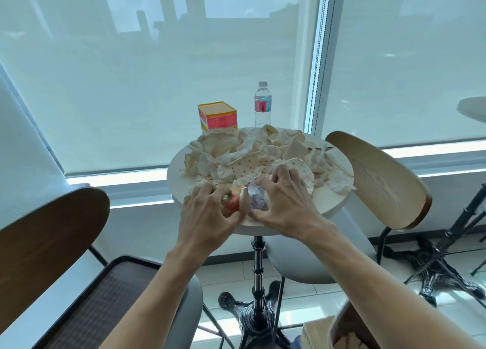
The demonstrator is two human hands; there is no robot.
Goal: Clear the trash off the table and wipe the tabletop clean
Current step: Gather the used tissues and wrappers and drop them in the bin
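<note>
A small round white table (330, 204) is heaped with crumpled tissues and paper scraps (236, 148), including a dotted wrapper (249, 163). At the near edge my left hand (205, 214) is curled around a reddish scrap (232, 204) and some paper. My right hand (286, 204) is closed over a crumpled white paper ball (259, 197) beside it. Both hands touch the pile's front. A bin (342, 333) with paper inside sits at the bottom right, partly hidden by my right arm.
A yellow and red box (218, 117) and a water bottle (263, 104) stand at the table's far edge by the window. A dark chair (47, 238) is at the left, a light wooden chair (378, 180) at the right. The black table pedestal (257, 269) is below.
</note>
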